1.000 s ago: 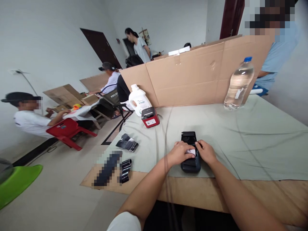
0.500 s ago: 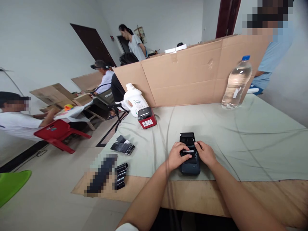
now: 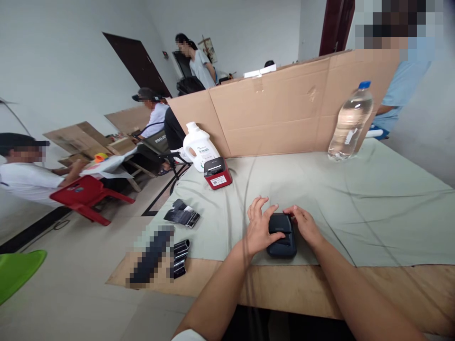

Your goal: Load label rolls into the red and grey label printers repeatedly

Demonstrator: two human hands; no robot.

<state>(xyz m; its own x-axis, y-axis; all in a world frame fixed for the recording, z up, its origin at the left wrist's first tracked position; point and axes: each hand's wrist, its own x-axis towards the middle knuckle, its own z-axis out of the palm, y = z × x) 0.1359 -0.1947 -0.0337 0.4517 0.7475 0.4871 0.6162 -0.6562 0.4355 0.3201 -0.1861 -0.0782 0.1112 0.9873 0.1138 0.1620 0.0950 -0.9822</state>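
Observation:
A dark, compact portable printer [image 3: 281,245] lies on the green cloth near the table's front edge, its lid down. My left hand [image 3: 259,228] is at the printer's left side, fingers spread and raised, with the thumb lying over the middle of the casing. At the upper right corner of the lid is my right hand [image 3: 304,224], fingers stretched out and touching or very close to the edge. Neither hand grips the printer.
A red-and-black printer [image 3: 218,174] stands before a white jug [image 3: 202,147]. Crumpled black-and-white strips [image 3: 182,214] and a ridged black piece [image 3: 180,258] lie left. A cardboard panel [image 3: 270,111] and water bottle [image 3: 350,123] stand behind. Several people are around the room.
The printer's lid, standing open before with the inside showing, is now down. My left fingers have come out of the printer and spread apart; my right hand stays by its upper right edge.

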